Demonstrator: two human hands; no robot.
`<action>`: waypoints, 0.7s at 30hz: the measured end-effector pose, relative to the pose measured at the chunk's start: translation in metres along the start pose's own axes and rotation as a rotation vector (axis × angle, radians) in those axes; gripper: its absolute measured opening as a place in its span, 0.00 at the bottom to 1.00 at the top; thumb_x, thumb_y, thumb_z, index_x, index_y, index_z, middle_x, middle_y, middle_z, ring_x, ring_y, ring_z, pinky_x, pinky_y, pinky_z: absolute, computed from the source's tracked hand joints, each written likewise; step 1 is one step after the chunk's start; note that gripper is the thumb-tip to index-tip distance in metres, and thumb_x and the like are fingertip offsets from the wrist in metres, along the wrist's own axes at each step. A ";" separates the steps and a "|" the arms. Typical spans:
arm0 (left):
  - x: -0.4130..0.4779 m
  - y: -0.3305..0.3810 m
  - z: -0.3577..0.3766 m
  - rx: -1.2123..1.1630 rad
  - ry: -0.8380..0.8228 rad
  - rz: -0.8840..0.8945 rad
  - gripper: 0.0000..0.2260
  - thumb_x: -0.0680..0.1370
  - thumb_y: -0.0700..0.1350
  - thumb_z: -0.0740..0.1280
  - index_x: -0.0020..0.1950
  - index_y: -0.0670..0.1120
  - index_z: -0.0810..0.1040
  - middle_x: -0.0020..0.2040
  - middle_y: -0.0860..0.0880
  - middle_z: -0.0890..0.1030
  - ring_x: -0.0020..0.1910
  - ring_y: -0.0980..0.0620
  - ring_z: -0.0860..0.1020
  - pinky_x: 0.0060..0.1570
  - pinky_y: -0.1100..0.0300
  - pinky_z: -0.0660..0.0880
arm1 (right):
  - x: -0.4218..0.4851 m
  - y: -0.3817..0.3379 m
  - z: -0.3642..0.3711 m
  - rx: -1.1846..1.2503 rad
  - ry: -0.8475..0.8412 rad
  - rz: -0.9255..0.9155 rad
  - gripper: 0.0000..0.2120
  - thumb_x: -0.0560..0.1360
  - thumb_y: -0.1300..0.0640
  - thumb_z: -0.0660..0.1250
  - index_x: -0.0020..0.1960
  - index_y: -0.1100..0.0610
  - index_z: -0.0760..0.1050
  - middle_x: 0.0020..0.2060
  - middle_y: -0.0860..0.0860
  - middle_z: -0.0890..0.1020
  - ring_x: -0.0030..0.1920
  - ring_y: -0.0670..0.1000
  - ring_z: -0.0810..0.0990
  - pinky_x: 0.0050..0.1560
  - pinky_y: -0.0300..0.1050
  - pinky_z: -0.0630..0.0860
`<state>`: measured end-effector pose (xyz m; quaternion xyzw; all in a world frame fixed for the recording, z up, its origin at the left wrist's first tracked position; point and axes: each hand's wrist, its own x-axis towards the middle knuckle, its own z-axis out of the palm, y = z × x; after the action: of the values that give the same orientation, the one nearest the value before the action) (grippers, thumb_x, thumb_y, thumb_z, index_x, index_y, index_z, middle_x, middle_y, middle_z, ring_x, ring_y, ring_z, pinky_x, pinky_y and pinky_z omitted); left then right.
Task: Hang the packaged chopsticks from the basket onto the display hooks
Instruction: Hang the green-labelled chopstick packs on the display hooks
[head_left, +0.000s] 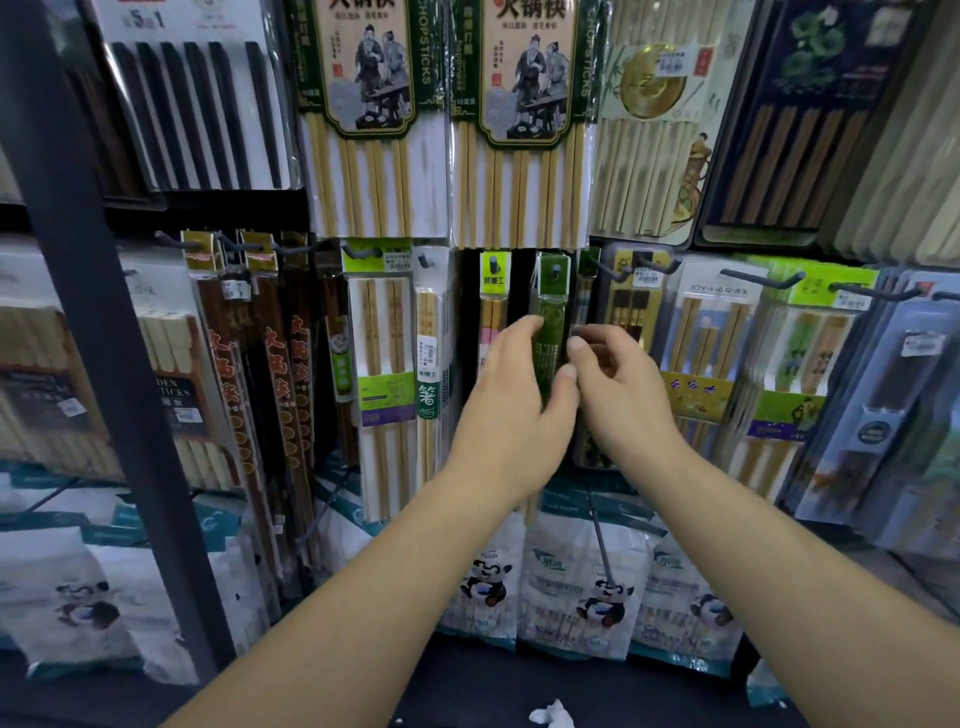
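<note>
Gripping green chopstick pack (551, 317) w/ L hand (511, 400): thumb across the front, fingers round the left edge. Hanging upright, header at display hook (556, 270) just above the 2 hands. Touching pack's right edge w/ R hand (618, 384), fingers curled, thumb tip at the edge; cannot tell if pinching anything. Just left of L fingertips, pink-white pack (493, 312); right of R hand, JOY-HER pack (709, 332); below the forearms, panda-print bags (597, 592).
</note>
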<state>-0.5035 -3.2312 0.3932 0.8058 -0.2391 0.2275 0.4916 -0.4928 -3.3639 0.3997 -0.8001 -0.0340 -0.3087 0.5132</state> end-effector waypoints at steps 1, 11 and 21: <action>0.004 0.002 0.003 -0.064 -0.004 -0.042 0.25 0.85 0.53 0.62 0.81 0.51 0.60 0.75 0.54 0.70 0.72 0.58 0.69 0.70 0.61 0.66 | -0.001 0.003 0.000 0.021 -0.049 0.016 0.13 0.84 0.48 0.61 0.67 0.47 0.75 0.55 0.40 0.80 0.55 0.37 0.78 0.58 0.43 0.77; 0.035 -0.004 0.020 -0.549 -0.052 -0.379 0.30 0.85 0.62 0.56 0.84 0.53 0.55 0.82 0.52 0.62 0.77 0.56 0.61 0.70 0.58 0.58 | -0.007 0.029 0.021 0.233 -0.368 0.146 0.29 0.84 0.35 0.45 0.83 0.42 0.51 0.81 0.42 0.58 0.80 0.43 0.55 0.81 0.56 0.53; 0.055 -0.009 0.029 -0.574 -0.034 -0.482 0.30 0.85 0.62 0.56 0.83 0.50 0.60 0.80 0.50 0.67 0.76 0.52 0.66 0.64 0.58 0.61 | 0.007 0.042 0.041 0.309 -0.350 0.198 0.27 0.85 0.36 0.45 0.82 0.40 0.52 0.81 0.39 0.57 0.74 0.34 0.55 0.74 0.37 0.55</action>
<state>-0.4514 -3.2627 0.4085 0.6722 -0.1047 0.0155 0.7328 -0.4532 -3.3509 0.3584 -0.7530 -0.0906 -0.1048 0.6433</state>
